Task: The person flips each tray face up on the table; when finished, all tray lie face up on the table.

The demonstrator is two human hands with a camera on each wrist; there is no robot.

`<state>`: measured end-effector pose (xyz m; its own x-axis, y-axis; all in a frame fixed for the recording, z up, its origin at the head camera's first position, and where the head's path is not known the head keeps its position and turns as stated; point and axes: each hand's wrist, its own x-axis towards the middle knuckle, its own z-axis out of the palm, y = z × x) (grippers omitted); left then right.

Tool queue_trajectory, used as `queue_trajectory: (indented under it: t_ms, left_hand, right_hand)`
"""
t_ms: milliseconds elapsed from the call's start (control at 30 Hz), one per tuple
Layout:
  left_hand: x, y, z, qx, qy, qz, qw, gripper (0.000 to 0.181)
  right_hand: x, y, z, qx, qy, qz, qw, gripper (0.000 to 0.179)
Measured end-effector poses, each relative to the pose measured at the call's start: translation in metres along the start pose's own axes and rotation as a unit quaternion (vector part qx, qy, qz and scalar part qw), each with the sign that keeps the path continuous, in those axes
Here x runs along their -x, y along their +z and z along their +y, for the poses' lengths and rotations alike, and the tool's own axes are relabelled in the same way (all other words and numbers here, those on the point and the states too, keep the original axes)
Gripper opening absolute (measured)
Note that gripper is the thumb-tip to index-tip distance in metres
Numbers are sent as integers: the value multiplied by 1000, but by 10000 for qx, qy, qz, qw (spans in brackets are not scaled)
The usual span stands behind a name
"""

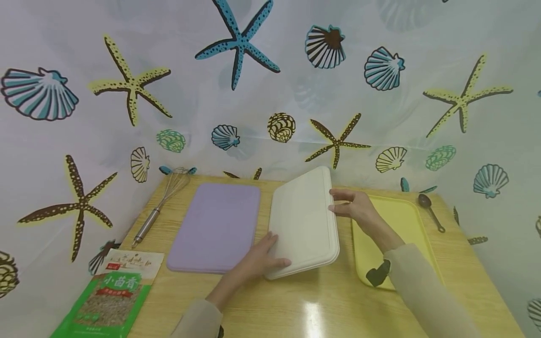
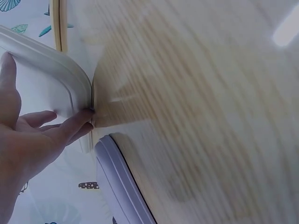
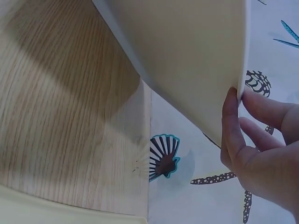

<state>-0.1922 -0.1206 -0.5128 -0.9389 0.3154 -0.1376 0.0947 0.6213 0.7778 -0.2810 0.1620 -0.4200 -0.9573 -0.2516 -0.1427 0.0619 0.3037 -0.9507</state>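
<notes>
A white rectangular tray [image 1: 300, 220] stands tilted on the table, its left side low and its right side raised. My right hand [image 1: 357, 209] pinches the raised right edge between thumb and fingers; the right wrist view shows this grip on the tray's rim [image 3: 243, 60]. At the lower left corner is my left hand [image 1: 258, 258], fingers touching the left edge and thumb against the upward face. In the left wrist view its fingers [image 2: 70, 128] look fairly straight, with the tips where the tray meets the table. To the left lies a purple tray [image 1: 215, 227], face down.
A yellow tray [image 1: 397, 220] lies under my right forearm, with a dark spoon [image 1: 428, 209] beyond it. At the left are a whisk [image 1: 158, 206] and a green seasoning packet [image 1: 112, 300]. A patterned curtain [image 1: 270, 94] hangs along the wooden table's [image 1: 262, 314] back edge.
</notes>
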Motion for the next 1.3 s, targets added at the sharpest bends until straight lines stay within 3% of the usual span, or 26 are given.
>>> queue_trajectory:
  t_ms: [167, 633, 867, 1300]
  left_hand:
    - [8, 1, 4, 70, 26, -63, 10000, 101]
    - [12, 4, 5, -406, 393, -205, 9982, 104]
    - [16, 7, 9, -569, 505, -299, 9967, 108]
    - [24, 10, 16, -605, 745, -172, 9952, 99]
  right_hand:
    - [2, 1, -5, -26, -83, -46, 10000, 55]
    - [1, 3, -22, -104, -86, -86, 9999, 54]
    - [1, 4, -30, 138, -41, -180, 9997, 53]
    - [4, 5, -44, -43, -72, -399, 9992, 53]
